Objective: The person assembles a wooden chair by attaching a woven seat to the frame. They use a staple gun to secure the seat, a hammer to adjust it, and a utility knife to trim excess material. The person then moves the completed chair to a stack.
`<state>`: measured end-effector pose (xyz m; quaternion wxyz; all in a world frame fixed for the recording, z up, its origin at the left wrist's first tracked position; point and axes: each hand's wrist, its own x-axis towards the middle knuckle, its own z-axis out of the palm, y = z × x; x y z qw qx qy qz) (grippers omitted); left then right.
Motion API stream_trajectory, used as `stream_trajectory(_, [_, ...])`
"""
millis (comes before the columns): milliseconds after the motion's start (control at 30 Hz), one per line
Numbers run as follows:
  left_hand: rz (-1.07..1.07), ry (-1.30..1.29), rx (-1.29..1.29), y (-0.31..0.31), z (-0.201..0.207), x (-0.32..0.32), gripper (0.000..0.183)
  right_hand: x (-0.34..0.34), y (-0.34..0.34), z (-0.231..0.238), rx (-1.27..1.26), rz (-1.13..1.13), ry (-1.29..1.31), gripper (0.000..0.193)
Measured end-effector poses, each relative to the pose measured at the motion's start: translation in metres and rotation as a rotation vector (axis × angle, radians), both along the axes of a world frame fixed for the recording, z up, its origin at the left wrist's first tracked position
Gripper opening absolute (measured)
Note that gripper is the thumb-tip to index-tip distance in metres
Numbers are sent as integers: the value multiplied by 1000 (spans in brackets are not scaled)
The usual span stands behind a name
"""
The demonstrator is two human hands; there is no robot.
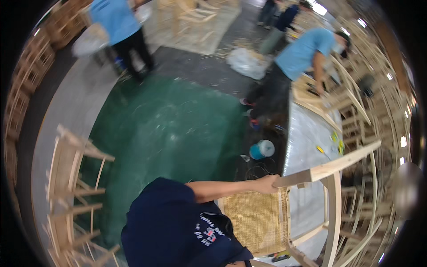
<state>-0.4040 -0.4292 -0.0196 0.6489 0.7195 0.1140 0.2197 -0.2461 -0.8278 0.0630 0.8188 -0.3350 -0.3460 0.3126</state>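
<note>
My left hand [266,183] is closed round the near end of a thick pale wooden rail [307,177], part of an unpainted wooden chair [332,213]. The chair has a tan woven panel [253,220] just below my forearm. From the gripped end, the rail slants up to the right, above the upright and curved parts of the frame. Under the chair lies a bench covered in clear plastic sheet [307,138]. My right hand is out of view; only part of that sleeve shows at the lower edge, beside the woven panel.
Yellow-handled tools [320,149] lie on the bench. A blue tub with a white top [261,150] stands beside it. Across the bench's far end, a person in light blue [302,53] works on another chair frame. Wooden chairs [66,173] stand left, past the green floor [169,129].
</note>
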Motion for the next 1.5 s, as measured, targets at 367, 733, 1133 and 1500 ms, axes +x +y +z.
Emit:
stream_trajectory(367, [366,90,-185,-33,-33,-125,45,33,44,9,-228,3,93,42])
stream_trajectory(733, [895,80,-234,-101,-10,-189,49,92,149,1,-359,365,63,44])
stream_trajectory(1133, [1454,149,-264,-185,27,-202,51,108,321,8,-514,789,-7,47])
stream_trajectory(1500, [1892,92,-512,-347,0,-265,38,-19,353,-17,-765,962,-111,57])
